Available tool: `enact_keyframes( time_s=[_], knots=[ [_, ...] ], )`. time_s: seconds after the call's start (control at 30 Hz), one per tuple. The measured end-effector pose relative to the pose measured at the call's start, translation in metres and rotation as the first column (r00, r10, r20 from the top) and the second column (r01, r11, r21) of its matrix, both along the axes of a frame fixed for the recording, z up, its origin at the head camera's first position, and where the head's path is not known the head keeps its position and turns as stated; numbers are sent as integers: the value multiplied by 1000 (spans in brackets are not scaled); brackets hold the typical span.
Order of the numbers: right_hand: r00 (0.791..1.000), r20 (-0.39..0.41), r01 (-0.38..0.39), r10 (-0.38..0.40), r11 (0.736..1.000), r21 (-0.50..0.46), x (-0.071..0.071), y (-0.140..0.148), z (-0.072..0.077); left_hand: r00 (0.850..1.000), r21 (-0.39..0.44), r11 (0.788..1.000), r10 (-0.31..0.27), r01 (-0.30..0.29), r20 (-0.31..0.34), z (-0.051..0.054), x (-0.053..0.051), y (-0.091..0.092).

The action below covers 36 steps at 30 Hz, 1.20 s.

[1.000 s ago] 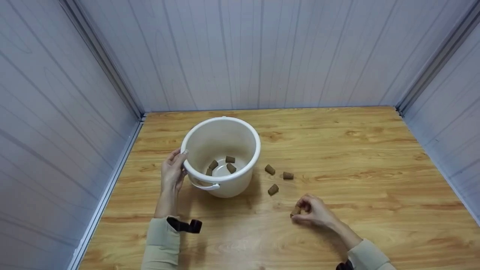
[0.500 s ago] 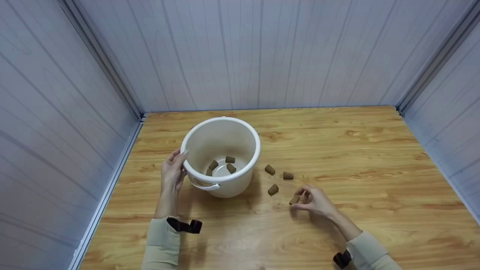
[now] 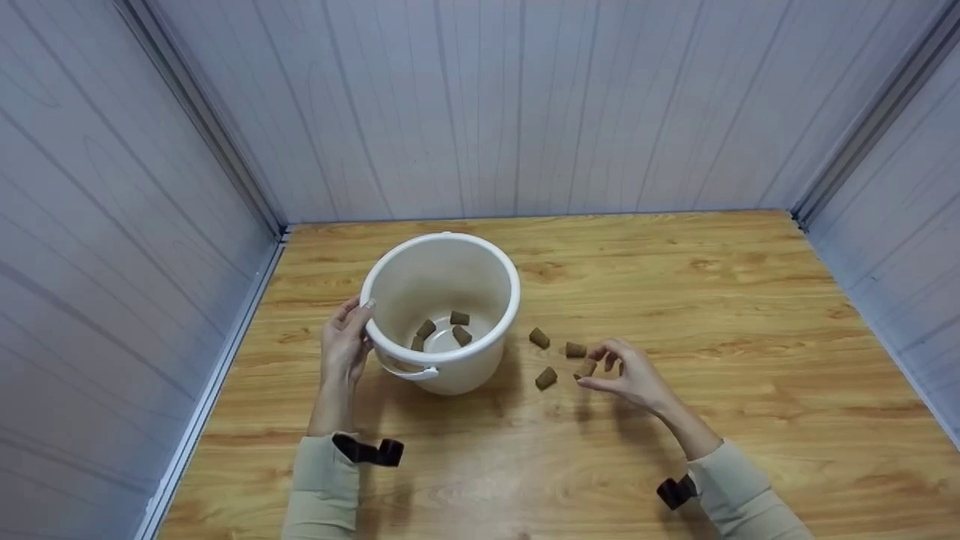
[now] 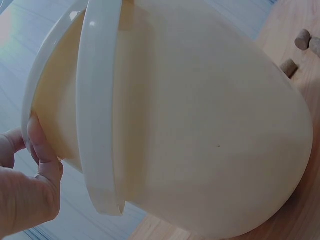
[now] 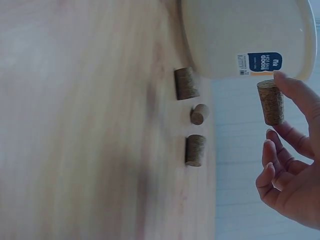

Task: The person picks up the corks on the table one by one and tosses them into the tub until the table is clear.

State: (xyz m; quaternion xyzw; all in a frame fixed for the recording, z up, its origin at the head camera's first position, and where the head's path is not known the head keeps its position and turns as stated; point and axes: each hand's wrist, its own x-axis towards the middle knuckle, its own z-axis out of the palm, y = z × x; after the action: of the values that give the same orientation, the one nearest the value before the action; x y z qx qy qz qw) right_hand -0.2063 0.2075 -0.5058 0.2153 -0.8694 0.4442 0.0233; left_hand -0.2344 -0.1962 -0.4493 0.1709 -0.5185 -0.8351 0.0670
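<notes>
A white plastic bucket point(image 3: 484, 360) stands on the table with its mouth tipped toward the head camera. My left hand point(image 3: 345, 341) grips its rim on the left side, thumb over the edge. Several corks point(image 3: 460, 335) lie on the bucket's floor. Between thumb and index finger, my right hand point(image 3: 626, 375) pinches a cork point(image 5: 271, 102) by its two ends, held above the table to the right of the bucket. Three loose corks lie between that hand and the bucket: one nearer the bucket point(image 3: 539, 337), another close to the fingertips point(image 3: 575, 350), the third in front point(image 3: 546, 378).
The wood-patterned table point(image 3: 720, 322) extends to the right and behind the bucket. Pale panelled walls point(image 3: 480, 112) enclose it at the back and both sides. The bucket's handle point(image 3: 411, 373) hangs down at its front left.
My right hand has lifted its cork off the table and carried it forward, close to the loose corks. The left hand and the bucket have stayed in place.
</notes>
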Motion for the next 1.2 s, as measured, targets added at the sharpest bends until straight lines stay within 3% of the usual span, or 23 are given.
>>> enact_keyframes(
  time_s=[0.27,0.7,0.87,1.03,1.2],
  knots=[
    [997,-70,-17,13,999,-46,-7,-14,18,1000,-35,999,3,-2,22,0,0,-1],
    [997,-61,-60,55,994,-93,-19,-44,47,999,-31,999,10,-9,37,0,-1,0],
    [994,-84,-84,77,992,-93,-21,-58,67,999,-40,999,2,0,51,1,-2,-1],
    [992,-79,-111,102,986,-124,-26,-70,82,999,-28,1000,4,-3,40,1,-1,0],
    [985,-134,-131,110,978,-163,-39,-80,87,1000,-17,1000,11,-10,17,1,0,0]
  ],
)
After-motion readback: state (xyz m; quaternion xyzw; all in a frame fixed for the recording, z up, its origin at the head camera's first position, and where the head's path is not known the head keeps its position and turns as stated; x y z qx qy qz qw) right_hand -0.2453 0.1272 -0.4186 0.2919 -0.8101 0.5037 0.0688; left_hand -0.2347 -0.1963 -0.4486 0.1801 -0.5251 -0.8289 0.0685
